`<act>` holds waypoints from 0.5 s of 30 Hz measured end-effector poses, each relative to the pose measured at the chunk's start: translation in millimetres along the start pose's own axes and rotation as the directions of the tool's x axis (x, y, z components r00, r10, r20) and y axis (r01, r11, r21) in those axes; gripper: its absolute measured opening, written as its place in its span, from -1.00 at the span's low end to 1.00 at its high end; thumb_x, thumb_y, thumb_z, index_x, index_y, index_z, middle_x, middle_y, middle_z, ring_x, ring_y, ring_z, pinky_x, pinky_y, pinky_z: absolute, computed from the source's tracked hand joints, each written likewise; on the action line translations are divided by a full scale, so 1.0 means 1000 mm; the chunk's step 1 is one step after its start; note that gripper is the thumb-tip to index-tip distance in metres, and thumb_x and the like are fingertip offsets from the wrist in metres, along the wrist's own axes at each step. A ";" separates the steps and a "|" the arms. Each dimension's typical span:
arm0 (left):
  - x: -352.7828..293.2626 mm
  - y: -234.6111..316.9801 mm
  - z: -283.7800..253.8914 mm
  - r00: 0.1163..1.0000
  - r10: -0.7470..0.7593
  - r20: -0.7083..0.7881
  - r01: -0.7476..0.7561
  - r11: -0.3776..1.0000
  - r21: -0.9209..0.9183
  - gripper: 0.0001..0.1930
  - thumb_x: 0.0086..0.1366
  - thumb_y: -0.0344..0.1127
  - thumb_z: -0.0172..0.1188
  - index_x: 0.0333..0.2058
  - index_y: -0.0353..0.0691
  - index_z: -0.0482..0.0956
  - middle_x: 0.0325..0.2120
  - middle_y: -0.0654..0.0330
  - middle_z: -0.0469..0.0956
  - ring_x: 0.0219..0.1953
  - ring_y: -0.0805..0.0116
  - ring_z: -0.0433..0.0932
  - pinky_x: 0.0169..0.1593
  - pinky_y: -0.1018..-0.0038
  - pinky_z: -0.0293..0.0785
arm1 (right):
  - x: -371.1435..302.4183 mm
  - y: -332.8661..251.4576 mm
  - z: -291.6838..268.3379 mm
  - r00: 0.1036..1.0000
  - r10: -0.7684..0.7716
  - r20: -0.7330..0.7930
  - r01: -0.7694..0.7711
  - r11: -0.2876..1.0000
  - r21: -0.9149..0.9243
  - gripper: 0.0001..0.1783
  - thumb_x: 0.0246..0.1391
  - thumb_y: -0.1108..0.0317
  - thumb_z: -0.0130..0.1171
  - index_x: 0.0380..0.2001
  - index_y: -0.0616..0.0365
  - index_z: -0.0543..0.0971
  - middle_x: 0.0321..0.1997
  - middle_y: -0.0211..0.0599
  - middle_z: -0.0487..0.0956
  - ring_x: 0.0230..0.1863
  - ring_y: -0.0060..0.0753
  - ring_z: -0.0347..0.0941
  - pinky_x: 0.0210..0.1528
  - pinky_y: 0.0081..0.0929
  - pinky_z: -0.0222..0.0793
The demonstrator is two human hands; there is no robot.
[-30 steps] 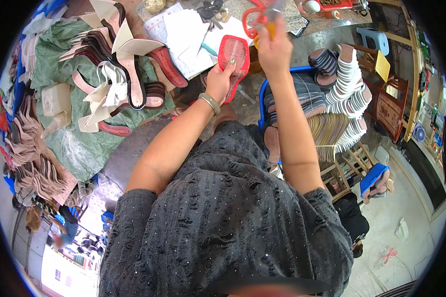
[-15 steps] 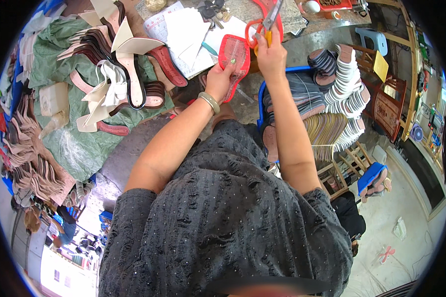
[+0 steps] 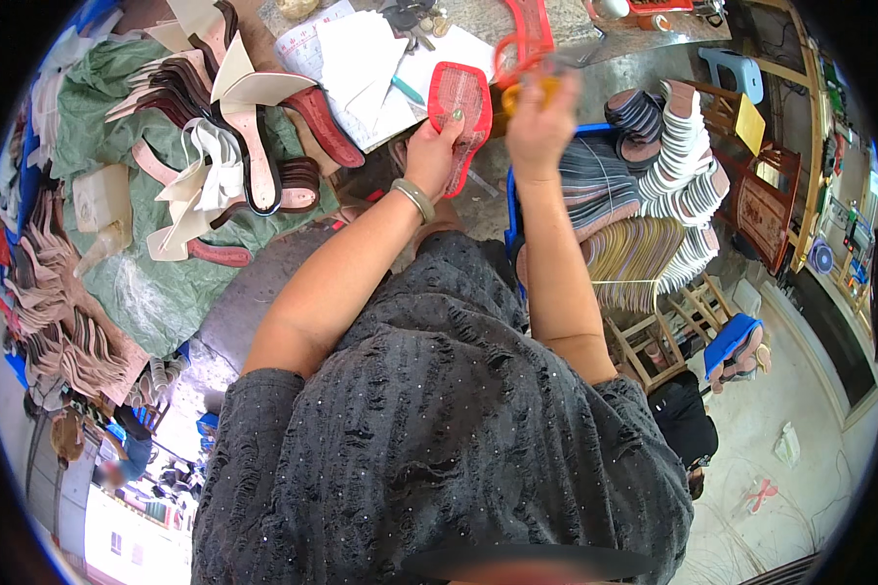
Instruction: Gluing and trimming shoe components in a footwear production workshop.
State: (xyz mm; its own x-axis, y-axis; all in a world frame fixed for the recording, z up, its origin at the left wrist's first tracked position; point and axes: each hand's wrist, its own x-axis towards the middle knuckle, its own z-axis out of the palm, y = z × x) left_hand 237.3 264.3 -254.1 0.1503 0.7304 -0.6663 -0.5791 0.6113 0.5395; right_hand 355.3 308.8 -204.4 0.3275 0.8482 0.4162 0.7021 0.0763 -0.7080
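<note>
My left hand [image 3: 429, 158] grips the lower part of a red-edged shoe sole [image 3: 460, 90], its thumb pressed on the face. The sole's wide end points away from me, and its middle is pinkish and textured. To the right, my right hand [image 3: 542, 136] is closed around a pair of scissors [image 3: 534, 95] with orange and yellow handles. Motion smears that hand and the scissors, and the blades are barely visible. The scissors are apart from the sole in my left hand. Another red sole [image 3: 531, 27] lies on the table just beyond the scissors.
Papers [image 3: 361, 63] and keys [image 3: 425, 27] lie on the table ahead. Stacked soles [image 3: 634, 255] fill a blue crate [image 3: 512, 210] at my right. On the left, more soles and white straps [image 3: 215, 171] cover green sheeting [image 3: 98, 73]. A blue stool [image 3: 734, 73] stands far right.
My right hand has moved slightly towards me with the scissors, whose blades have swung away from pointing straight ahead. The left hand and its sole have barely shifted.
</note>
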 end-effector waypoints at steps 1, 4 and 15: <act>0.002 -0.001 0.002 1.000 -0.013 -0.001 0.013 1.000 0.010 -0.76 0.33 -0.36 -0.01 -0.09 -0.34 0.45 -0.21 0.20 0.55 -0.24 0.48 0.52 -0.11 0.50 0.43 | -0.011 0.006 0.003 0.956 0.154 0.248 -0.139 0.987 -0.077 -0.54 0.14 0.25 0.04 0.05 0.27 0.29 -0.27 0.14 0.54 -0.27 0.20 0.50 -0.26 -0.16 0.42; 0.004 -0.003 -0.003 1.000 0.018 -0.005 -0.018 1.000 0.015 -0.76 0.33 -0.34 -0.01 -0.10 -0.33 0.46 -0.22 0.21 0.55 -0.25 0.49 0.52 -0.12 0.51 0.43 | 0.005 0.000 -0.003 0.983 0.011 0.184 -0.009 1.000 -0.010 -0.51 0.14 0.25 0.04 0.07 0.26 0.26 -0.26 0.14 0.53 -0.25 0.25 0.47 -0.26 -0.10 0.40; 0.006 -0.004 -0.003 0.999 0.033 -0.006 -0.033 0.999 -0.024 -0.75 0.33 -0.30 0.03 -0.11 -0.32 0.47 -0.24 0.23 0.55 -0.26 0.51 0.51 -0.14 0.54 0.42 | 0.002 -0.016 -0.016 0.990 0.141 0.016 -0.141 0.977 0.160 -0.53 0.14 0.32 0.03 0.07 0.29 0.24 -0.32 0.08 0.56 -0.33 0.16 0.52 -0.37 -0.18 0.44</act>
State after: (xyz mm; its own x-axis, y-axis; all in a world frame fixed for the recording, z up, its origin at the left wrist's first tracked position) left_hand 238.2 265.2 -261.2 0.1262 0.7485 -0.6510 -0.6025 0.5792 0.5491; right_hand 354.9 301.1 -182.5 0.4130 0.8587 0.3035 0.5386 0.0384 -0.8417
